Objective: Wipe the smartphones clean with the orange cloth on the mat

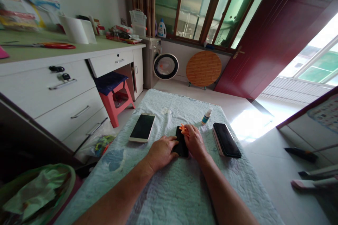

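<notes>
A black phone (181,145) lies flat in the middle of a pale green cloth-covered table (169,190). My left hand (161,152) rests on the phone's left edge, fingers curled against it and holding it down. My right hand (194,140) lies over the phone's right side, fingers pinched on a small orange cloth (183,129) pressed on the phone's upper end. A gold-framed phone (142,127) lies to the left. A stack of dark phones (226,139) lies to the right. A small white bottle (206,116) with a blue cap stands behind my right hand.
A white desk with drawers (66,88) runs along the left, a pink stool (116,100) under it. A green bag (34,191) sits at bottom left. A washing machine (161,64) and a round folded table (203,68) stand at the far wall.
</notes>
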The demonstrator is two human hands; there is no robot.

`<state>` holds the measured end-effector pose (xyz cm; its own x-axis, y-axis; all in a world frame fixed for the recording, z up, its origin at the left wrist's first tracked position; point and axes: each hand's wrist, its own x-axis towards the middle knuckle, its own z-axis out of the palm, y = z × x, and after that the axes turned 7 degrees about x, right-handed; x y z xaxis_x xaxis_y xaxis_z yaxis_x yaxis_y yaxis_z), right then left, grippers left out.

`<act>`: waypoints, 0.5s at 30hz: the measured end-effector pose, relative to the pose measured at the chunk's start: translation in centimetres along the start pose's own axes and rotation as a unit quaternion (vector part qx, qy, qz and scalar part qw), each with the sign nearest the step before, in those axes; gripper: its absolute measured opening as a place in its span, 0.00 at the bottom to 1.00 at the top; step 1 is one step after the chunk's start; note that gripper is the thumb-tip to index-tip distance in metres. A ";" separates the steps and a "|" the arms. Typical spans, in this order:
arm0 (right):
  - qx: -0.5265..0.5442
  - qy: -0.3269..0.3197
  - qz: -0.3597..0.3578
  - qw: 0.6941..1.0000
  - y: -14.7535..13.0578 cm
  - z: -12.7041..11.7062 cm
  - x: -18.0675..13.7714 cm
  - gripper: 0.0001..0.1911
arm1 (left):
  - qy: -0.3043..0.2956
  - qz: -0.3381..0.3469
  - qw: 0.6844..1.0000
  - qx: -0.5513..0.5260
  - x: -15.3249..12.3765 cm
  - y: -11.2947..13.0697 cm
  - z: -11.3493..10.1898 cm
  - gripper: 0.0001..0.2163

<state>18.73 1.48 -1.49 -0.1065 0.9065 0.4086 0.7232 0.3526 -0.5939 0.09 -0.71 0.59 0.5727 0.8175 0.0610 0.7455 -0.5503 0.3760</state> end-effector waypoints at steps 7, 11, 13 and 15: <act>-0.006 -0.004 -0.026 1.000 -0.7 -0.3 -0.2 0.07 | -0.001 0.003 1.000 -0.002 0.0 0.1 -0.1 0.19; 0.005 -0.039 -0.042 0.998 -1.0 -0.2 -0.2 0.13 | -0.006 0.002 1.000 -0.001 0.0 0.2 -0.3 0.19; 0.009 -0.053 -0.052 0.997 -1.2 -0.2 -0.2 0.14 | -0.007 0.004 1.000 0.000 0.0 0.2 -0.4 0.19; 0.012 -0.062 -0.060 0.996 -1.3 -0.2 -0.2 0.14 | -0.007 0.006 1.000 0.001 0.0 0.2 -0.5 0.20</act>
<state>17.97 0.76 -0.63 -0.2758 0.8786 0.3899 0.6839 0.4644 -0.5626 0.08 -0.76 1.14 0.5861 0.8086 0.0522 0.7396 -0.5601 0.3732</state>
